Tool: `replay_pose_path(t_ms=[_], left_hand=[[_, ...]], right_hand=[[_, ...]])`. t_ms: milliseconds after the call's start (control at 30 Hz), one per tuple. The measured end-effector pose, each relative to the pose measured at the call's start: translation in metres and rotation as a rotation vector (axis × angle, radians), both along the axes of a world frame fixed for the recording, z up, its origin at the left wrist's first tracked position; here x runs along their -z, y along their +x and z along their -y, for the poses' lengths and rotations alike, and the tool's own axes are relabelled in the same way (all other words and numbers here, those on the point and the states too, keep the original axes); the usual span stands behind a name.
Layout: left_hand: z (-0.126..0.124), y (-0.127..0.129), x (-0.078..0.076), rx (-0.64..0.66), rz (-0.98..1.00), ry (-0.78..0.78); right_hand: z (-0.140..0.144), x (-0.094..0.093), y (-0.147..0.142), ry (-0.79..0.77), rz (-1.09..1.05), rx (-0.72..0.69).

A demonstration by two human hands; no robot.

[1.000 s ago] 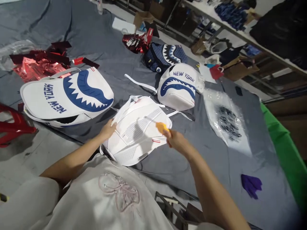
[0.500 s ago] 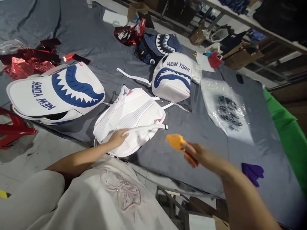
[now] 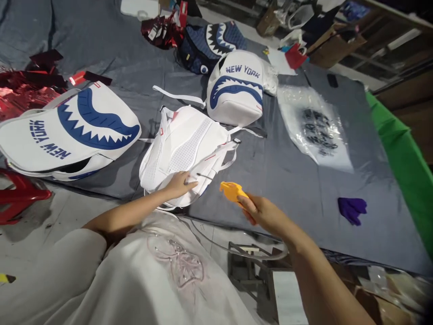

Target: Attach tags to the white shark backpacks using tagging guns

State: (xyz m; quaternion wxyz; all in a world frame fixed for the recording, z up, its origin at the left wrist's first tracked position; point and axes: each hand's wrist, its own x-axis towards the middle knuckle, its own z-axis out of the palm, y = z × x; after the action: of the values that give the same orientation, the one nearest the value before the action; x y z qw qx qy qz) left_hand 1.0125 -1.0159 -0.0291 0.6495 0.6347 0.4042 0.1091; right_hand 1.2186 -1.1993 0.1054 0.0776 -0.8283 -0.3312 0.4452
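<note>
A white backpack (image 3: 211,131) lies back panel up at the table's near edge, its straps loose on top. My left hand (image 3: 179,185) rests on its lower part, fingers spread and apart. My right hand (image 3: 262,212) is closed round the handle of an orange air blow gun (image 3: 232,191). The gun's thin dark nozzle (image 3: 204,176) points left over the backpack's lower side, close to my left fingertips. A second white backpack (image 3: 98,119) with a blue shark mouth and "NEW YORK" lies left. A third white backpack (image 3: 235,106) of that design stands behind.
A dark blue backpack (image 3: 219,38) lies farther back by red foil wrapping (image 3: 158,31). More red foil (image 3: 20,92) is at far left, above a red stool (image 3: 23,192). Right are a clear plastic bag (image 3: 314,126) and a purple cloth (image 3: 352,210). A clear hose (image 3: 237,253) hangs below the edge.
The blow gun has come left, nearer the backpack. A loose strap that lay across the backpack's lower part now sits farther up and away. The view has shifted slightly.
</note>
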Motion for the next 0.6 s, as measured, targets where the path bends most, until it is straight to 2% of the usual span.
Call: replay_pose_path(t_ms=[67, 133, 200, 267, 333, 433, 600], left_hand=[[-0.025, -0.025, -0.011, -0.104, 0.014, -0.033], [-0.053, -0.054, -0.016, -0.259, -0.022, -0.099], [-0.078, -0.08, -0.016, -0.365, -0.084, -0.239], [-0.099, -0.097, -0.013, -0.39, -0.134, -0.423], [-0.114, -0.102, -0.008, -0.376, -0.16, -0.593], [-0.125, -0.094, 0.0, -0.355, -0.158, -0.774], [-0.121, -0.078, 0.014, -0.292, -0.033, -0.969]], right_hand=[[0.02, 0.006, -0.02, 0.011, 0.076, 0.081], [0.039, 0.016, -0.044, 0.017, 0.094, 0.148], [0.05, 0.03, -0.072, -0.006, 0.043, 0.163], [0.051, 0.044, -0.099, -0.069, 0.073, 0.16], [0.042, 0.058, -0.122, -0.124, 0.158, 0.161], [0.015, 0.078, -0.152, -0.119, 0.186, 0.177], [-0.037, 0.1, -0.193, -0.015, 0.127, 0.116]])
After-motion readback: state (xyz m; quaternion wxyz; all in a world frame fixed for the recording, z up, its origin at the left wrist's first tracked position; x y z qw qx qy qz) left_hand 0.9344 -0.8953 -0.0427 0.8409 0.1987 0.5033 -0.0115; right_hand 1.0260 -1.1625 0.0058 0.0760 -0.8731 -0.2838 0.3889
